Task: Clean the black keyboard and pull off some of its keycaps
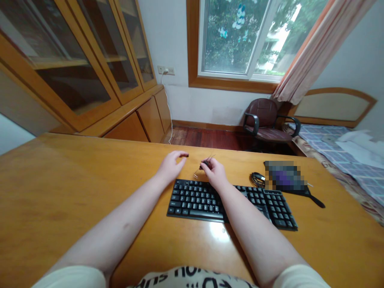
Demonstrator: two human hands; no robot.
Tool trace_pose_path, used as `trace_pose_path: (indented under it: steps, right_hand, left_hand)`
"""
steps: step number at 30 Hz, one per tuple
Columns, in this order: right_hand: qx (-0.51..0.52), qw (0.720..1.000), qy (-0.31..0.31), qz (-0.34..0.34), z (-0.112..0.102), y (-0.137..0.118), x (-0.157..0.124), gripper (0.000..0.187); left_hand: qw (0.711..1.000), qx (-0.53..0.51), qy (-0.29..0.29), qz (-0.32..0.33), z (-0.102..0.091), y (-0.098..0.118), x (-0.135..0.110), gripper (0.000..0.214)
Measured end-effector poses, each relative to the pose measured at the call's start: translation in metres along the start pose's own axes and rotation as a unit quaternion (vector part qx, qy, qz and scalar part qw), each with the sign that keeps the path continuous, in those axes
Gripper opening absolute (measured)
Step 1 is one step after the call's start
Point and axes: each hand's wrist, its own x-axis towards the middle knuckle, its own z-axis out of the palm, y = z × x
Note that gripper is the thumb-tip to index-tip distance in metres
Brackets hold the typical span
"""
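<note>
My right hand [215, 173] is closed around a small dark bundle of thin strands [205, 164], too small to name surely. Loose strands stick out above the fingers, and a pale tip hangs below them. My left hand [172, 165] is to the left of it, fingers curved and thumb apart, close to the tabletop. Something dark shows at its fingertips, perhaps the nails; I cannot tell. Under my right wrist lies a black keyboard [195, 200], partly covered by my right forearm.
A coiled black cable [257, 180] lies right of the keyboard, beside a dark pouch [295, 192] with a strap, partly pixelated. These lie on a wooden table [75, 192]. Beyond its far edge stand an office chair [264, 116], a bed [336, 140] and a glass-fronted cabinet [117, 98].
</note>
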Motion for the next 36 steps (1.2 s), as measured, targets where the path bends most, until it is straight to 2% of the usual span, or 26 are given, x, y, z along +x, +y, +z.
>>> trace_pose_path:
  steps: [2,3,6,10,21,27,30,36]
  right_hand:
    - [-0.035,0.998,-0.039,-0.032,0.000,-0.005,-0.002,0.018]
    - [-0.058,0.996,-0.054,-0.045,0.000,-0.008,-0.003,0.017]
    - [-0.124,0.986,-0.084,-0.066,-0.001,-0.014,-0.005,0.017]
    - [-0.152,0.980,-0.108,-0.063,-0.001,-0.015,-0.004,0.017]
    - [-0.200,0.970,-0.131,-0.028,0.005,-0.015,-0.004,0.015]
    - [-0.197,0.966,-0.162,-0.033,0.009,-0.015,-0.006,0.014]
    - [-0.223,0.956,-0.178,-0.067,0.009,-0.015,-0.008,0.018]
    - [-0.308,0.906,-0.222,-0.186,0.006,-0.019,-0.012,0.025]
  left_hand:
    - [0.996,0.002,-0.084,0.025,0.007,0.008,-0.018,0.034]
    - [0.994,0.011,-0.105,0.029,0.012,0.009,-0.027,0.038]
    - [0.991,0.002,-0.134,0.018,0.023,0.006,-0.047,0.040]
    - [0.986,-0.047,-0.159,0.004,0.028,-0.004,-0.054,0.040]
    - [0.982,-0.060,-0.166,0.062,0.029,-0.005,-0.052,0.036]
    - [0.981,-0.058,-0.168,0.074,0.030,-0.006,-0.051,0.027]
    - [0.982,-0.047,-0.165,0.084,0.030,-0.005,-0.050,0.023]
    - [0.979,0.025,-0.161,0.120,0.027,0.001,-0.051,0.012]
